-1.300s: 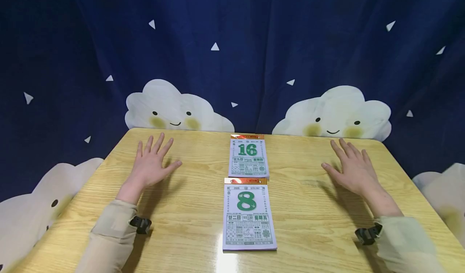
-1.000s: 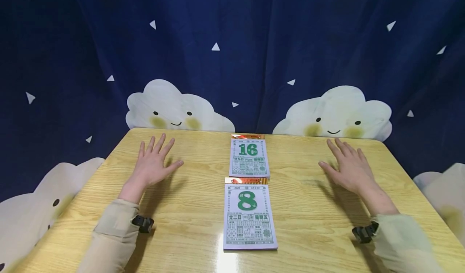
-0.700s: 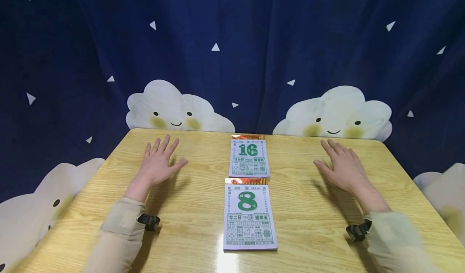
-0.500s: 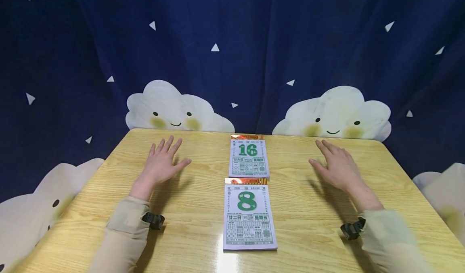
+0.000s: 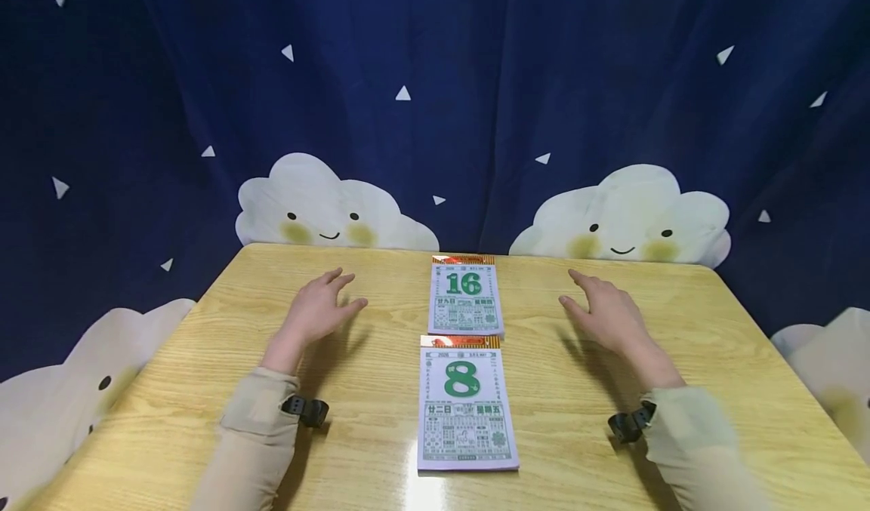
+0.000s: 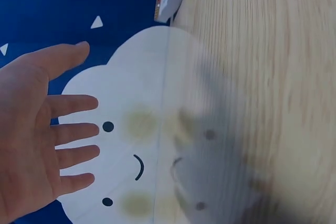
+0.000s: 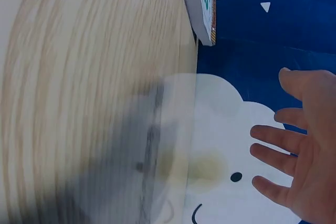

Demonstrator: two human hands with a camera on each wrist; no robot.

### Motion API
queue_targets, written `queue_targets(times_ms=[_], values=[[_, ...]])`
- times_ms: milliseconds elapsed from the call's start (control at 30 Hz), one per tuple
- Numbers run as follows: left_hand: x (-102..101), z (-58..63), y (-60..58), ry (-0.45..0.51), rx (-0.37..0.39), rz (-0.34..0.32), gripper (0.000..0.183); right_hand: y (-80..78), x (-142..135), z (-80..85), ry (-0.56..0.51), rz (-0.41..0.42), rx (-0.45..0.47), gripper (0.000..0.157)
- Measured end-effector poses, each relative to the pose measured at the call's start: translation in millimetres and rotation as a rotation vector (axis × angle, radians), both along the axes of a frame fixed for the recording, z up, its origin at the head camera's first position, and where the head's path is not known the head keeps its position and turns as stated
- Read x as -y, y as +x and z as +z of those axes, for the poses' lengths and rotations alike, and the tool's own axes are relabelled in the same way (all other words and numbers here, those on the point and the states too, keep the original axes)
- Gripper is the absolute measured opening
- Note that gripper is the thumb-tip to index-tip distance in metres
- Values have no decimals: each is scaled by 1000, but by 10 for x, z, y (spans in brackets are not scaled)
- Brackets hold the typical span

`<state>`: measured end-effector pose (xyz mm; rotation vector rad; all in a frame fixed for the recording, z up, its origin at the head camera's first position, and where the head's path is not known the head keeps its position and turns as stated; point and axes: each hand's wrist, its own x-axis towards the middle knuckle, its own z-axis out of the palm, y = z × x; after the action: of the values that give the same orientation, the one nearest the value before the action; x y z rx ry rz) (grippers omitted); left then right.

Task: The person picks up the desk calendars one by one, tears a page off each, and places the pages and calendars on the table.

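Two tear-off calendar pads lie in line down the middle of the table. The far calendar (image 5: 465, 300) shows a green 16, and the near calendar (image 5: 466, 405) a green 8. My left hand (image 5: 316, 311) hovers over the wood left of the far calendar, thumb toward it, fingers relaxed and holding nothing. On the other side my right hand (image 5: 608, 318) is raised likewise, its palm bare in the right wrist view. An edge of the far calendar shows at the top of the left wrist view and of the right wrist view.
The glossy wooden table (image 5: 367, 435) ends at a dark blue curtain (image 5: 435, 81) printed with clouds and white triangles. Black wrist cameras sit on both sleeves. Light glares off the wood below the near calendar.
Both hands have moved inward toward the calendars, the left to the right and the right to the left. Their fingers are less spread. The calendars have stayed in place.
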<state>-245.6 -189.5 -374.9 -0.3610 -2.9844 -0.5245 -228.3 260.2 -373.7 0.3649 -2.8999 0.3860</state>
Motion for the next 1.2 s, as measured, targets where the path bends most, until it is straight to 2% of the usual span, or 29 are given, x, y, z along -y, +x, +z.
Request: queue_targets(times_ms=[367, 600, 733, 933, 1200], values=[[-118, -19, 15, 76, 20, 57, 56, -54, 196, -61, -85, -5, 102, 51], [-224, -17, 42, 178, 33, 86, 50, -104, 304, -135, -139, 10, 88, 43], [-299, -60, 30, 249, 56, 118, 47, -145, 382, -193, -200, 7, 67, 40], [-389, -146, 15, 331, 65, 176, 43, -189, 498, -267, -324, -42, 31, 36], [-557, -242, 0, 441, 121, 203, 40, -174, 616, -325, -410, -81, 103, 35]])
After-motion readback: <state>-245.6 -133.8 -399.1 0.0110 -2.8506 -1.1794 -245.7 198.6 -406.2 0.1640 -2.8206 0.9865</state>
